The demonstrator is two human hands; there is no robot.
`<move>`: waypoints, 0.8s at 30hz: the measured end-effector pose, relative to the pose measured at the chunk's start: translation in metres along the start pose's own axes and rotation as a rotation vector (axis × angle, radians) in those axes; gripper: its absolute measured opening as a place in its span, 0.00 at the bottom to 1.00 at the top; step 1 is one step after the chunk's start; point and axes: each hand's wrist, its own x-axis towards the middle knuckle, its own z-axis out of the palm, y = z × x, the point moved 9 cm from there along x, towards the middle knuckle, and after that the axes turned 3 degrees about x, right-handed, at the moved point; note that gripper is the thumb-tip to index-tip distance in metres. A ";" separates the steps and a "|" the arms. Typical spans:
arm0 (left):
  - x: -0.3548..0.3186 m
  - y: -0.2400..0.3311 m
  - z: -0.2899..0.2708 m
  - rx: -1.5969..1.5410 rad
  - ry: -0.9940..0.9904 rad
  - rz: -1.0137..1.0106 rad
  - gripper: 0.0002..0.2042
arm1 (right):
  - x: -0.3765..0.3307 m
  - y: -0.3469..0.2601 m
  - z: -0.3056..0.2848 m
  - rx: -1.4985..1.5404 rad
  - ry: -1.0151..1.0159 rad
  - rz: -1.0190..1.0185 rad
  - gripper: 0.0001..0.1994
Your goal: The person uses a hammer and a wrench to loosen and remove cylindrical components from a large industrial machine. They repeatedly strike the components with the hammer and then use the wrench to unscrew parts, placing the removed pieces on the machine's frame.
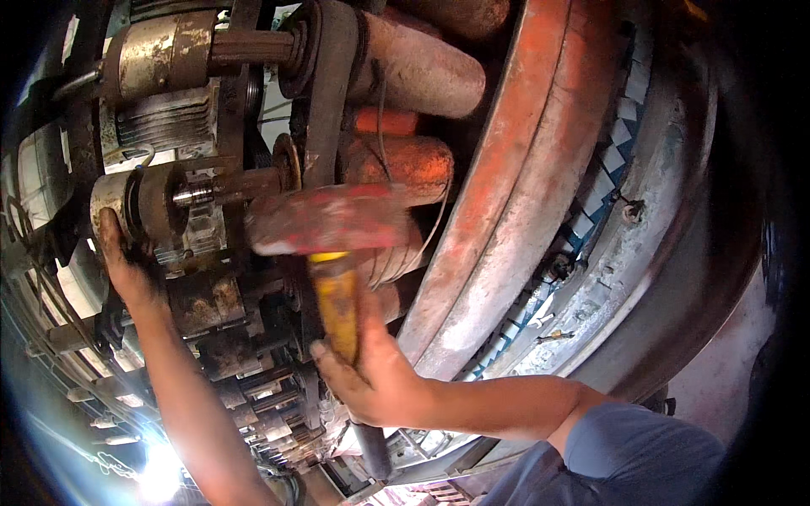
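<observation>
My right hand (pixel 380 379) is closed round the yellow handle of a sledgehammer (pixel 331 295). The red, worn head of the hammer is blurred and raised in front of the rollers. Below my fist the handle carries on, dark and slanting down. On the left, my left hand (pixel 131 266), its fingers blackened with grime, grips the lower rim of a round metal coupling (pixel 110 202). A short shiny shaft (pixel 194 196) joins that coupling to a roller (pixel 409 164) with an orange-stained end. Part of my left fingers is hard to make out against the dark metal.
Above is another coupling (pixel 164 55) with its roller (pixel 422 72). A long curved orange-grey beam (pixel 506 202) runs along the right. Thin wires (pixel 430 236) hang by the rollers; cables line the far left. A bright light (pixel 160 472) glares at lower left.
</observation>
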 end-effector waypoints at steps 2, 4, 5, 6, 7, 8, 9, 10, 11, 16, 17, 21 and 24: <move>-0.001 0.001 0.010 -0.022 -0.043 0.016 0.29 | -0.003 0.007 0.000 0.040 0.094 0.052 0.41; 0.002 0.001 0.014 -0.057 -0.059 0.015 0.29 | 0.000 0.004 0.000 -0.075 0.199 -0.033 0.39; 0.003 0.002 0.012 -0.067 -0.069 0.022 0.29 | 0.005 0.004 0.011 -0.141 0.189 -0.049 0.38; 0.004 0.005 0.008 -0.073 -0.077 0.027 0.29 | 0.012 -0.004 0.021 -0.205 0.177 -0.061 0.37; 0.005 -0.004 0.005 -0.079 -0.096 0.016 0.29 | 0.025 0.003 0.053 -0.162 -0.036 0.057 0.37; 0.008 -0.014 0.000 -0.086 -0.115 0.006 0.29 | 0.030 0.000 0.072 -0.055 -0.223 0.093 0.34; 0.017 0.005 -0.001 0.094 -0.109 0.163 0.29 | 0.039 -0.016 0.090 0.050 -0.401 0.129 0.32; 0.018 0.006 -0.006 0.057 -0.055 0.150 0.28 | 0.040 -0.020 0.086 0.001 -0.374 0.074 0.32; 0.014 0.008 -0.007 0.019 -0.001 0.139 0.28 | 0.041 -0.020 0.083 -0.048 -0.346 0.017 0.33; 0.011 0.000 0.016 -0.212 -0.114 -0.022 0.28 | 0.025 -0.020 0.002 -0.166 -0.328 0.406 0.36; 0.021 -0.003 0.006 -0.164 -0.089 -0.028 0.28 | 0.019 -0.031 -0.016 -0.188 -0.233 0.144 0.39; 0.032 -0.014 -0.022 -0.024 -0.073 0.022 0.28 | -0.040 -0.008 -0.088 -0.191 -0.111 0.154 0.42; 0.011 -0.016 -0.041 0.382 -0.058 0.258 0.26 | -0.055 -0.014 -0.151 -0.144 0.047 0.414 0.34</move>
